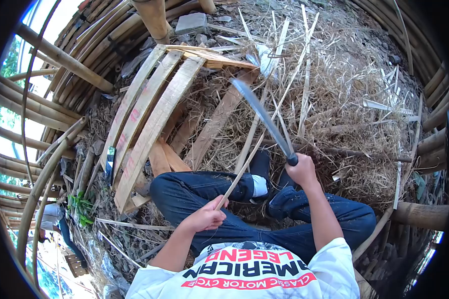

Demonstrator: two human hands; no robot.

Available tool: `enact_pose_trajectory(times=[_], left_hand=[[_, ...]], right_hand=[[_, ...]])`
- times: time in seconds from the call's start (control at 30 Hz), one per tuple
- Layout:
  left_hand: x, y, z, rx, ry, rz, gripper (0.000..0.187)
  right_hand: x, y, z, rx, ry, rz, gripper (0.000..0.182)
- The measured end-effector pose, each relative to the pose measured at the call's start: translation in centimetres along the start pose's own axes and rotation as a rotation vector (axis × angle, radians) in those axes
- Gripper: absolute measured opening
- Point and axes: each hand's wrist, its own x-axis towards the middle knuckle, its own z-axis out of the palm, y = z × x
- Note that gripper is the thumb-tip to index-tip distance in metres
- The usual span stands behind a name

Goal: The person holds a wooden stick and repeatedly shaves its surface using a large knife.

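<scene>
My right hand (303, 171) is closed around the black handle of a long-bladed knife (265, 117). Its grey blade points up and to the left, away from my body, and looks slightly blurred near the tip. A thin bamboo strip (243, 171) is pinched in my left hand (208, 217). The strip slants up to the right from my fingers and passes behind the blade. Both hands are over my crossed legs in blue jeans (199, 189).
A slatted wooden crate (159, 107) stands tilted in front of my left knee. Dry shavings (334, 99) and long split bamboo strips (307, 74) litter the ground ahead and right. Bamboo poles (65, 57) form walls around. Another person (55, 219) is at far left.
</scene>
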Motion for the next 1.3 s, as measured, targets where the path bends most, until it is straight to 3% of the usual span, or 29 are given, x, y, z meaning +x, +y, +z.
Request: enact_pose_trajectory(times=[0.13,0.23,0.4,0.5,0.6,0.7,0.8,0.87,0.97,1.2,1.3], left_hand=[[-0.4,-0.5,-0.6,0.009,-0.026,0.01,0.031],[-0.6,-0.7,-0.6,-0.053,-0.026,0.003,0.03],[-0.4,-0.5,0.9,0.013,0.013,-0.02,0.03],[-0.1,-1.0,0.4,0.002,0.016,-0.004,0.031],[0.6,-1.6,-0.7,0.1,0.086,0.045,0.031],[0.6,-1.6,-0.6,0.264,0.189,0.082,0.026],[0.9,-2.5,-0.6,0.516,0.301,0.233,0.02],[0.7,-2.3,0.3,0.766,0.499,0.405,0.02],[-0.4,-1.0,1.9,0.848,0.543,0.274,0.032],[-0.9,-1.3,4.5,1.082,0.723,0.288,0.04],[-1.2,-1.2,4.3,0.999,0.704,0.294,0.041]], right_hand=[[-1.1,-2.5,-1.3,-0.192,-0.079,-0.104,0.023],[1.6,-0.4,-1.8,-0.241,-0.08,-0.129,0.024],[5.6,1.7,-2.3,-0.156,0.028,0.121,0.029],[3.0,0.6,-1.7,-0.238,0.125,0.016,0.032],[-1.3,-0.5,-0.2,-0.367,-0.005,-0.177,0.03],[-5.3,-2.1,1.6,-0.255,-0.141,-0.319,0.031],[-8.1,-4.6,2.0,-0.172,-0.19,-0.358,0.037],[-9.5,-5.9,2.3,-0.094,-0.194,-0.341,0.044],[-11.1,-6.3,3.3,0.041,-0.259,-0.286,0.046],[-14.7,-6.7,4.6,0.497,-0.331,-0.135,0.033],[-15.6,-6.3,4.4,0.601,-0.428,-0.061,0.03]])
